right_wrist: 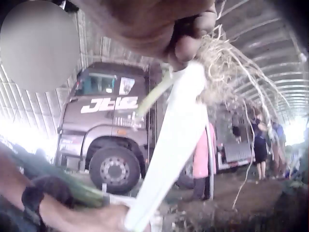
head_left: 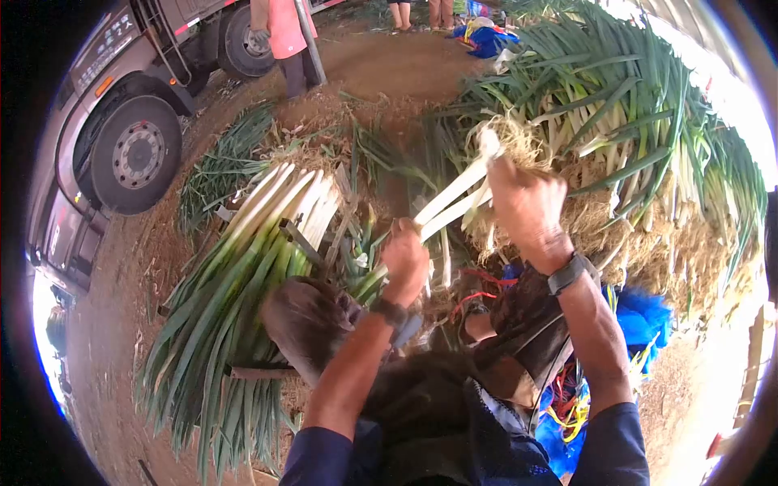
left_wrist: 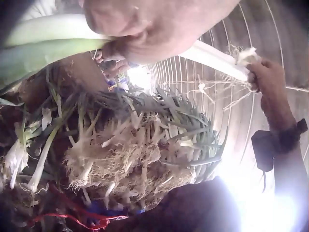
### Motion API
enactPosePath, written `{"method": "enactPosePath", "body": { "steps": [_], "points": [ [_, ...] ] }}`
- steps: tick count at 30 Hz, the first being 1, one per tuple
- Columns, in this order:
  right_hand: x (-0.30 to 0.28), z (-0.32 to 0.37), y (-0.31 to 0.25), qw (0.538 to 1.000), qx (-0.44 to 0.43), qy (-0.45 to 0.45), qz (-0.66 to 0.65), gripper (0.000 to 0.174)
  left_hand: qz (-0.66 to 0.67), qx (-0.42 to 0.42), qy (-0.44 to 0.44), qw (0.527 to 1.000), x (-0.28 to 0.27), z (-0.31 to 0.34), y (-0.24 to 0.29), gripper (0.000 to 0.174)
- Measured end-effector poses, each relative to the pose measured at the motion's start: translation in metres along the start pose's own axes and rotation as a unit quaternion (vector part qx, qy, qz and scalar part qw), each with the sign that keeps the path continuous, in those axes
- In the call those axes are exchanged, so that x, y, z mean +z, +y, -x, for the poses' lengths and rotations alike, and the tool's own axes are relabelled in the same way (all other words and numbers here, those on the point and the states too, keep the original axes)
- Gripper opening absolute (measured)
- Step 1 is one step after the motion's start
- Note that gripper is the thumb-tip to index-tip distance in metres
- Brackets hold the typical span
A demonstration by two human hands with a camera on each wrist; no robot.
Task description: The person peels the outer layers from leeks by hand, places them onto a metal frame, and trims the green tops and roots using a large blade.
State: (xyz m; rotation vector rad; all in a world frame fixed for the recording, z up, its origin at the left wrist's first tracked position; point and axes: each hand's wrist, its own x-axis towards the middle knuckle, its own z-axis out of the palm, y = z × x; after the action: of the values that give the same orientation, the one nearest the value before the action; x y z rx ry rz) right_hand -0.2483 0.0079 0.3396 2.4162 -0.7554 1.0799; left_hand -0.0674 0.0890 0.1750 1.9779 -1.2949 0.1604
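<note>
My left hand is curled round the pale stalks of leeks, whose green part passes below it in the head view. At their root end, my right hand has its fingers bent against the white base, pinching there. Stringy roots spread beside those fingers. A short pale-green strip hangs by the right fingers in the right wrist view. Left of my knees lies a bundle of leeks, white ends away from me.
A large heap of rooted leeks stands at the right. Blue wrapping and red straps lie near my legs. A truck and a person in pink are beyond, beside a pole.
</note>
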Motion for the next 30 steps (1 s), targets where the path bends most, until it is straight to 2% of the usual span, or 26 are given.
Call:
{"method": "enactPosePath", "body": {
  "steps": [2, 3, 4, 5, 7, 8, 9, 10, 11, 12, 13, 14, 15, 16, 17, 19, 20, 22, 23, 24, 25, 26, 27, 28, 30],
  "points": [
    [-0.012, -0.004, 0.006, 0.995, 0.001, 0.074, 0.070, 0.011, 0.012, 0.003, -0.009, 1.000, -0.001, -0.007, -0.003, 0.024],
    [-0.031, -0.012, 0.002, 0.989, 0.008, 0.114, 0.091, 0.008, 0.018, -0.024, -0.048, 0.998, 0.001, -0.012, -0.005, 0.016],
    [-0.057, -0.018, 0.006, 0.979, 0.031, 0.176, 0.096, 0.007, 0.025, -0.050, -0.088, 0.995, 0.004, -0.014, -0.008, 0.011],
    [-0.085, -0.022, 0.018, 0.967, 0.053, 0.237, 0.071, 0.010, 0.051, -0.048, -0.116, 0.991, 0.022, -0.011, -0.034, 0.014],
    [-0.141, -0.028, 0.053, 0.948, 0.085, 0.300, -0.057, 0.021, 0.070, -0.090, -0.142, 0.983, 0.010, -0.011, -0.048, 0.017],
    [-0.156, -0.026, 0.068, 0.953, 0.096, 0.257, -0.126, 0.026, 0.088, -0.122, -0.171, 0.974, 0.004, -0.013, -0.057, 0.020],
    [-0.163, -0.025, 0.083, 0.958, 0.123, 0.175, -0.189, 0.032, 0.046, -0.145, -0.224, 0.963, 0.002, -0.025, -0.067, 0.023],
    [-0.159, -0.022, 0.093, 0.962, 0.151, 0.066, -0.219, 0.038, 0.132, -0.196, -0.186, 0.954, -0.036, -0.032, -0.034, 0.022],
    [-0.142, -0.018, 0.095, 0.962, 0.164, -0.040, -0.214, 0.044, 0.143, -0.153, -0.182, 0.961, -0.044, -0.045, -0.038, 0.022],
    [-0.118, -0.012, 0.089, 0.959, 0.163, -0.131, -0.191, 0.049, 0.206, -0.113, -0.216, 0.948, -0.068, -0.059, -0.033, 0.021],
    [-0.093, -0.006, 0.077, 0.957, 0.145, -0.206, -0.146, 0.055, 0.300, -0.036, -0.223, 0.927, -0.089, -0.068, -0.032, 0.020],
    [-0.078, -0.005, 0.062, 0.948, 0.132, -0.267, -0.109, 0.061, 0.359, -0.042, -0.259, 0.896, -0.103, -0.082, -0.031, 0.024],
    [-0.070, -0.009, 0.048, 0.926, 0.124, -0.353, -0.057, 0.068, 0.391, -0.021, -0.259, 0.883, -0.126, -0.090, -0.019, 0.032],
    [-0.060, -0.015, 0.038, 0.914, 0.145, -0.356, -0.128, 0.075, 0.368, -0.016, -0.262, 0.892, -0.152, -0.095, -0.001, 0.036],
    [-0.050, -0.022, 0.028, 0.902, 0.153, -0.312, -0.255, 0.074, 0.391, -0.017, -0.282, 0.876, -0.171, -0.101, 0.013, 0.036],
    [-0.030, -0.037, 0.006, 0.846, 0.137, -0.204, -0.473, 0.074, 0.415, -0.013, -0.305, 0.857, -0.185, -0.105, 0.031, 0.035],
    [-0.021, -0.046, -0.005, 0.806, 0.113, -0.144, -0.563, 0.074, 0.460, -0.004, -0.332, 0.823, -0.185, -0.105, 0.039, 0.035],
    [-0.005, -0.069, -0.029, 0.731, 0.084, -0.155, -0.659, 0.068, 0.571, -0.008, -0.355, 0.740, -0.181, -0.092, 0.058, 0.035],
    [-0.008, -0.079, -0.033, 0.673, 0.127, -0.287, -0.670, 0.060, 0.554, 0.017, -0.362, 0.749, -0.171, -0.091, 0.059, 0.036],
    [-0.012, -0.079, -0.033, 0.672, 0.127, -0.290, -0.670, 0.060, 0.537, 0.039, -0.367, 0.759, -0.168, -0.092, 0.064, 0.037],
    [-0.013, -0.078, -0.033, 0.710, 0.147, -0.249, -0.642, 0.053, 0.537, 0.034, -0.369, 0.757, -0.173, -0.096, 0.062, 0.037],
    [-0.014, -0.076, -0.034, 0.745, 0.166, -0.209, -0.612, 0.047, 0.556, -0.023, -0.358, 0.750, -0.179, -0.095, 0.056, 0.043],
    [-0.018, -0.071, -0.032, 0.720, 0.185, -0.159, -0.649, 0.041, 0.551, -0.045, -0.332, 0.764, -0.185, -0.095, 0.051, 0.045],
    [-0.016, -0.070, -0.024, 0.688, 0.230, -0.119, -0.677, 0.041, 0.544, -0.064, -0.306, 0.779, -0.190, -0.098, 0.044, 0.048],
    [-0.023, -0.070, 0.003, 0.712, 0.234, -0.112, -0.653, 0.043, 0.545, -0.047, -0.286, 0.786, -0.200, -0.104, 0.027, 0.054]
  ]
}}
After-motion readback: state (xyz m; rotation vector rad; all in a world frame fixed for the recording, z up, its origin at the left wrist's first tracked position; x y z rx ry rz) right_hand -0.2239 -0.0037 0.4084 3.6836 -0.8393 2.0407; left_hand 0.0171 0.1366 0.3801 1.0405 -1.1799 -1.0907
